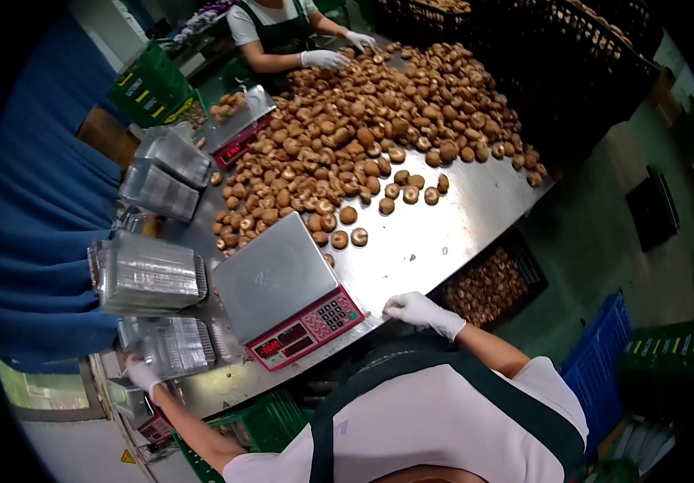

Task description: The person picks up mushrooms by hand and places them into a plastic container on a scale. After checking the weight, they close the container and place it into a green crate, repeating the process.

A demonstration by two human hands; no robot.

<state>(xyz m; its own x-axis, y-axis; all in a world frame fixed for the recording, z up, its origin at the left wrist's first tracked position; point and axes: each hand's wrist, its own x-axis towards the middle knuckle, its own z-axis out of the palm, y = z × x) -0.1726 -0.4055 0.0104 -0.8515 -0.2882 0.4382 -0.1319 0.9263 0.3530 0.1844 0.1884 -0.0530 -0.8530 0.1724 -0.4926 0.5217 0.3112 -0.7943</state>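
Observation:
My left hand [144, 377], in a white glove, reaches to the near-left end of a stack of clear plastic trays [176, 346]. Its fingertips are blurred against the trays, so I cannot tell whether they grip one. Over the table's near edge, my right hand [423, 312], also gloved, has its fingers curled together with nothing visible in them. Between my hands stands a digital scale [274, 282] with a bare grey pan, a red keypad panel and lit red digits. Beyond it, a big heap of brown shiitake mushrooms [363, 129] spreads across the steel table [451, 217].
Across the table, a person in white gloves [324, 59] handles mushrooms near a second scale [238, 133]. More clear tray stacks [150, 274] line the left side. A crate of mushrooms [488, 286] sits below the right edge. Black crates [524, 56] stand at the back right.

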